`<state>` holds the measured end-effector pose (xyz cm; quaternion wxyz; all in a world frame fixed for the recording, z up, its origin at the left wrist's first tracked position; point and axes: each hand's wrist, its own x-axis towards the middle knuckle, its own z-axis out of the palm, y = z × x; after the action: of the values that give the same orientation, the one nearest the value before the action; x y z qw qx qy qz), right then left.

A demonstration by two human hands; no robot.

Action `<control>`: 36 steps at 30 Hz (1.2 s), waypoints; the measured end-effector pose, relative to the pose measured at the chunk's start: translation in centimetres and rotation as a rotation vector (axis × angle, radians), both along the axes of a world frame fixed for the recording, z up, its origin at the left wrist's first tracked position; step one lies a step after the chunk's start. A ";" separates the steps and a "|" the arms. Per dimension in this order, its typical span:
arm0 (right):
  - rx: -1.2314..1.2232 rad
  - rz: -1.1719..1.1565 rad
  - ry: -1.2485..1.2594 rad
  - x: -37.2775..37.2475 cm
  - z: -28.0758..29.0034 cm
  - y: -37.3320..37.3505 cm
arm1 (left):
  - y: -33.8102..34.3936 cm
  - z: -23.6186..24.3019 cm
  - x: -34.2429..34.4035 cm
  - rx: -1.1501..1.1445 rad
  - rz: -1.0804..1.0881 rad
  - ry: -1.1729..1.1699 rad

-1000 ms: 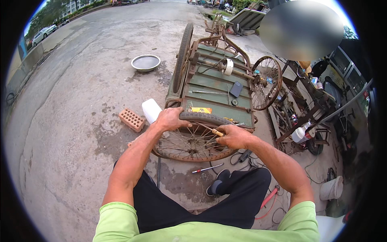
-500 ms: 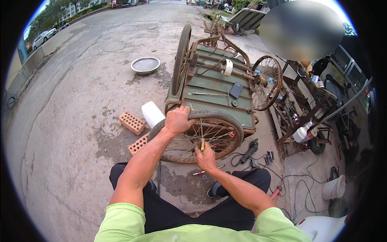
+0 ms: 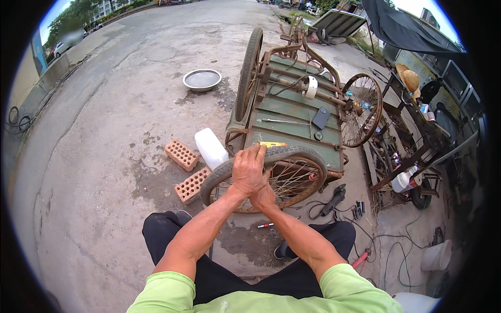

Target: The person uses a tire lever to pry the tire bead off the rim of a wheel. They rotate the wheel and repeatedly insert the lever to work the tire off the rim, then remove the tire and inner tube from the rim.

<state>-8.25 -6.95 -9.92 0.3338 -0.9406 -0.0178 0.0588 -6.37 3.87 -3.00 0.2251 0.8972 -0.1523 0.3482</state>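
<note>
A spoked wheel (image 3: 300, 180) with a worn dark tyre stands tilted between my knees, against the end of an overturned green cart (image 3: 282, 121). My left hand (image 3: 248, 171) is closed over the wheel's upper rim and tyre, fingers together and pointing away from me. Just below it, my right hand (image 3: 263, 197) is curled in front of the spokes, partly covered by the left. What its fingers hold is hidden now. A small yellow item (image 3: 273, 144) shows just past the tyre, at the cart's near edge.
Left of the wheel are a white plastic jug (image 3: 211, 147) and perforated bricks (image 3: 181, 155). Farther off sits a metal basin (image 3: 202, 80). On the cart lie a phone (image 3: 321, 118) and a thin rod (image 3: 284, 121). At right are a black power tool (image 3: 334, 200), cables and a cluttered rack (image 3: 402, 135).
My left hand has slid right along the tyre and now overlaps the right hand. The brass-coloured handle seen in my right hand earlier is out of sight. The view has shifted.
</note>
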 end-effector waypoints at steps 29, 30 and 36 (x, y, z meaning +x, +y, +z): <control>-0.185 0.319 -0.338 3.3 12.1 -18.0 | 12.7 -1.9 -5.9 -0.215 0.062 0.191; -0.143 0.356 -0.342 2.7 11.3 -18.3 | 13.0 -2.2 -6.5 -0.211 0.064 0.189; -0.041 0.379 -0.299 -0.6 11.2 -18.2 | 13.7 -2.0 -7.3 -0.224 0.027 0.170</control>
<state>-8.90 -25.11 1.28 0.2914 -0.9252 -0.2423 -0.0191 -13.68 17.61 -4.99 0.3313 0.8946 -0.0807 0.2887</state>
